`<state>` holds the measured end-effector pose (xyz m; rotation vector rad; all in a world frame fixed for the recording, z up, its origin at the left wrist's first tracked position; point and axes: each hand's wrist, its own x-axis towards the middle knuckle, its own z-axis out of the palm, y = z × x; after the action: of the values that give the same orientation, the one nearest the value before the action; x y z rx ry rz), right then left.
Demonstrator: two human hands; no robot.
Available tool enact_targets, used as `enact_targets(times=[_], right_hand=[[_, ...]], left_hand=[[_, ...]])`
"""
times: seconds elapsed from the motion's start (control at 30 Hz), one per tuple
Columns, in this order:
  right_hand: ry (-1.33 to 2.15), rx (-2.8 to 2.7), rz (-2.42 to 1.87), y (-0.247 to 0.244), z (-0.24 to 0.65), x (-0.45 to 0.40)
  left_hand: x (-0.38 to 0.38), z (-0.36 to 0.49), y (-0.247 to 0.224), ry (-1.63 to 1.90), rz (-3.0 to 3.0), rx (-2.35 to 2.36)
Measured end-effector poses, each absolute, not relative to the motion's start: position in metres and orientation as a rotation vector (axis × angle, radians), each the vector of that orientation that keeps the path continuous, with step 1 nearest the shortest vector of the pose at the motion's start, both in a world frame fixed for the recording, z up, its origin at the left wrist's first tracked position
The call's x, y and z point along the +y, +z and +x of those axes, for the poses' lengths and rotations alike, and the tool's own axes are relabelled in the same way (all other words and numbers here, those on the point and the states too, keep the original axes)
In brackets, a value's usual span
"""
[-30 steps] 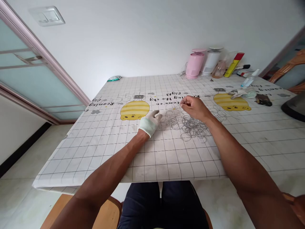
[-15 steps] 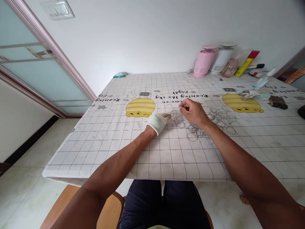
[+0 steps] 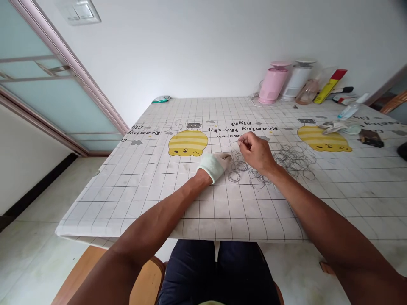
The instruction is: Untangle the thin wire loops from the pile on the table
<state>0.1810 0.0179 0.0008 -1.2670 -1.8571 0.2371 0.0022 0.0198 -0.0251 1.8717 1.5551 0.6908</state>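
Note:
A loose tangle of thin grey wire (image 3: 294, 159) lies in coils on the checked tablecloth (image 3: 152, 199), spreading under and around my right hand. My left hand (image 3: 218, 164), in a white glove, rests on the cloth at the tangle's left side, its fingers closed at the wire's edge. Bare and slightly raised, my right hand (image 3: 256, 150) has thumb and forefinger pinched together; a fine strand seems to be between them, though it is too thin to follow clearly. Part of the tangle is hidden behind my right hand and wrist.
Along the wall stand a pink cylinder device (image 3: 274, 82), a white one (image 3: 297, 80), a clear bottle (image 3: 308, 91) and a yellow-red box (image 3: 330, 87). To the right lie a crumpled glove (image 3: 341, 126), a dark block (image 3: 371, 137) and a small bottle (image 3: 352, 106).
My left hand has shifted slightly right, and the coils beside it have moved or thinned out. My right hand stays nearly in place, still pinched.

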Motion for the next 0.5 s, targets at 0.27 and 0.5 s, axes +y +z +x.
enact_targets(times=[0.27, 0.5], right_hand=[[0.342, -1.773, -1.226, 0.006, 0.18, 0.014], [0.411, -1.867, -1.188, 0.007, 0.18, 0.01]], left_hand=[[0.015, -0.017, 0.003, 1.0, 1.678, 1.675], [0.022, -0.024, 0.0, 1.152, 1.54, 1.399]])
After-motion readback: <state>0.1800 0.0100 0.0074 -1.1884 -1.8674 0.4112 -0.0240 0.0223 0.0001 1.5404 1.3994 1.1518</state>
